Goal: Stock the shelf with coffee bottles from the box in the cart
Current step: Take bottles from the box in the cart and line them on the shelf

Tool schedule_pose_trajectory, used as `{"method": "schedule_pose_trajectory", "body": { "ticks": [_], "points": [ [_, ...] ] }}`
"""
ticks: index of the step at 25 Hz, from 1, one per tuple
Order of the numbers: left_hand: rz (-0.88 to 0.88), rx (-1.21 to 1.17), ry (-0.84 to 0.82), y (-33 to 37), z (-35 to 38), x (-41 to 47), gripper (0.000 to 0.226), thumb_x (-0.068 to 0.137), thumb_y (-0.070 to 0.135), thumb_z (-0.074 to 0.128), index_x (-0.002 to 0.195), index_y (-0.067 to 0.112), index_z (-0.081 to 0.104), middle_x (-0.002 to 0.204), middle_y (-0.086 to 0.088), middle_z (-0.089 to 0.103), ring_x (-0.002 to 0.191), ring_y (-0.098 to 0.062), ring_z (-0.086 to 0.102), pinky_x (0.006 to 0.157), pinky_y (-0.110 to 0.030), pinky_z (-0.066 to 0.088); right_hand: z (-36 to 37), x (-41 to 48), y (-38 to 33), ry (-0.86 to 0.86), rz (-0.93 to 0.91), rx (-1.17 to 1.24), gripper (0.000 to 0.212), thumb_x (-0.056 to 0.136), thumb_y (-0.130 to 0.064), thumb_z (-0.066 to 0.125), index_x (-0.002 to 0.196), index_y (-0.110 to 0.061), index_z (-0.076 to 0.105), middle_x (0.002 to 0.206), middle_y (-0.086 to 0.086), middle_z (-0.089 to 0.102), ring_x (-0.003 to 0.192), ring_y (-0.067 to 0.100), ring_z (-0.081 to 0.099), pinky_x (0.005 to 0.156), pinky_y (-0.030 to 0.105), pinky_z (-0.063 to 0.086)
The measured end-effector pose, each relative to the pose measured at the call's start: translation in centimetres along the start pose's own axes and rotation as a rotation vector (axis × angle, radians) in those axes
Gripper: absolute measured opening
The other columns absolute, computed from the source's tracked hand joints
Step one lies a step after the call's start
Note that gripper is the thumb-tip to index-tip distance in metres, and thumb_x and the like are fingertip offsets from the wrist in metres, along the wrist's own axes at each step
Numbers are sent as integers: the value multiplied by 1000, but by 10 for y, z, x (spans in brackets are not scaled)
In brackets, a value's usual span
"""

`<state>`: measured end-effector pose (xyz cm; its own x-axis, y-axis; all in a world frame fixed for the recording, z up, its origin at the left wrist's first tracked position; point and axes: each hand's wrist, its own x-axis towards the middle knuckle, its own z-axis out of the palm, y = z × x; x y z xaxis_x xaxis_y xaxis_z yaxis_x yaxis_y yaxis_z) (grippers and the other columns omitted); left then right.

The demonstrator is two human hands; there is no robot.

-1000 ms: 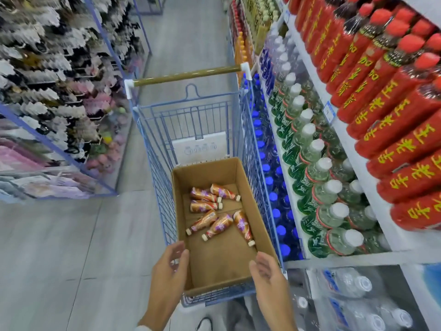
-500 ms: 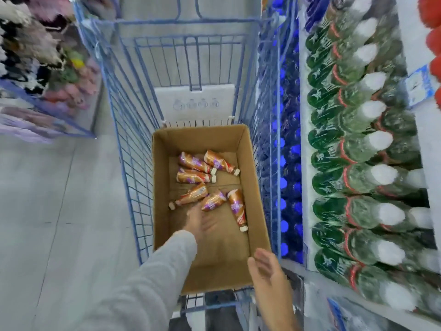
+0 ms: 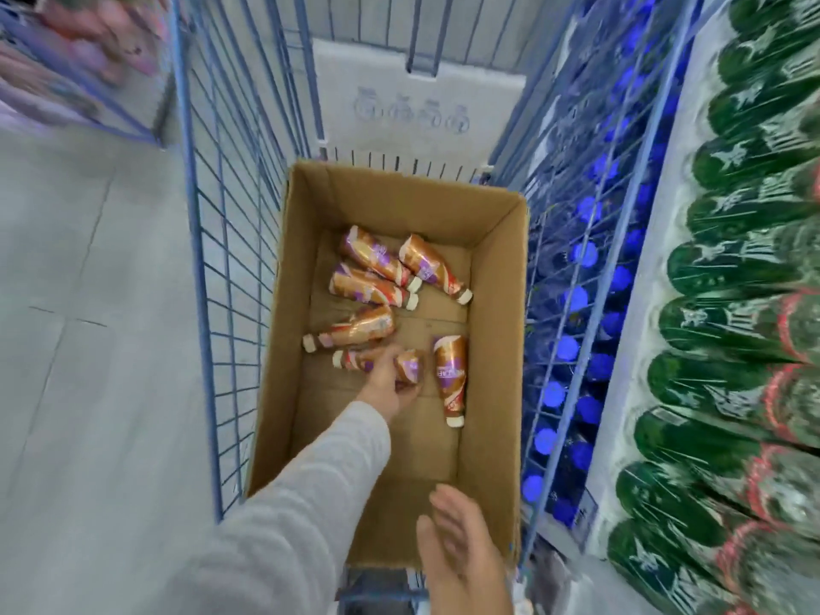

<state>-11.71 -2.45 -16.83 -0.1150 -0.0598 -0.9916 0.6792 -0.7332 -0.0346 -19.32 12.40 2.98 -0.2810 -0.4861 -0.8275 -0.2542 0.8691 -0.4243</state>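
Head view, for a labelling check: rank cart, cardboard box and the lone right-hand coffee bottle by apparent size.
Largest to smallest: cart, cardboard box, coffee bottle. The cart runs off frame, yet plainly encloses the box.

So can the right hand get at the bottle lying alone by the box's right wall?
Probably yes. The right hand hovers open over the box's near end, with bare cardboard between it and that bottle; the left hand grips another bottle further left.

Floor (image 3: 88, 348): grey tiles, thin joints, even light. Right side: rows of green bottles (image 3: 732, 330), blue-capped bottles (image 3: 577, 299) just beside them. Upper left: blurred rack (image 3: 88, 97) of pink goods.
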Motion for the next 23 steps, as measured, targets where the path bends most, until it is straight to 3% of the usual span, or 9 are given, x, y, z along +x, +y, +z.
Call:
{"method": "schedule_pose_trajectory", "body": {
  "ticks": [2,4,7,11,14,16,19,23],
  "points": [
    [-1,152,36,-1,-19,-28,42,92,33,70,127,11,62,108,-10,71,97,-22,66,78,-38,58,-9,14,-17,-14,-82,-57,34,92,-26,71,113,-49,57,116,-29,65,109,-9,60,101,22,46],
    [85,312,86,-4,-50,-68,44,88,40,72,121,12,64,96,-7,76,90,-20,71,68,-33,59,-14,37,-36,-47,-149,-106,32,95,-34,66,121,-49,55,121,-30,61,114,-7,57,103,27,47],
    [195,370,-4,-1,-98,-125,40,91,37,70,122,12,62,100,-5,80,92,-20,77,70,-33,61,0,90,-73,-47,-281,-203,30,98,-32,60,126,-39,53,129,-16,60,123,11,57,102,34,48],
    [295,347,-110,17,-135,-176,36,89,23,72,123,20,61,107,-3,79,99,-20,76,75,-34,62,66,194,-119,-190,-479,-621,53,99,-25,61,148,-25,42,148,1,51,137,24,48,110,45,46],
    [379,411,-57,31,-148,-186,46,78,25,79,120,25,62,105,1,79,97,-19,76,79,-33,60,117,254,-118,-269,-563,-1142,72,98,-30,63,158,-22,25,164,6,27,151,32,25,122,50,27],
    [390,390,-34,38,-155,-187,48,80,22,82,124,23,62,108,-1,78,99,-20,76,84,-36,59,135,275,-110,-235,-589,-1354,73,99,-33,58,160,-19,19,166,10,23,153,33,18,123,50,17],
    [394,383,-50,46,-161,-189,58,76,26,83,129,20,61,118,-6,75,108,-23,73,87,-38,59,143,279,-91,-113,-552,-1327,64,99,-28,56,155,-16,27,158,14,34,145,34,32,116,48,32],
    [382,370,-128,47,-161,-196,57,73,27,76,127,22,62,118,-7,74,110,-27,72,82,-39,61,119,244,-60,-200,-272,-954,58,93,-30,60,147,-16,42,137,18,55,121,35,55,98,39,48]
  ]
}}
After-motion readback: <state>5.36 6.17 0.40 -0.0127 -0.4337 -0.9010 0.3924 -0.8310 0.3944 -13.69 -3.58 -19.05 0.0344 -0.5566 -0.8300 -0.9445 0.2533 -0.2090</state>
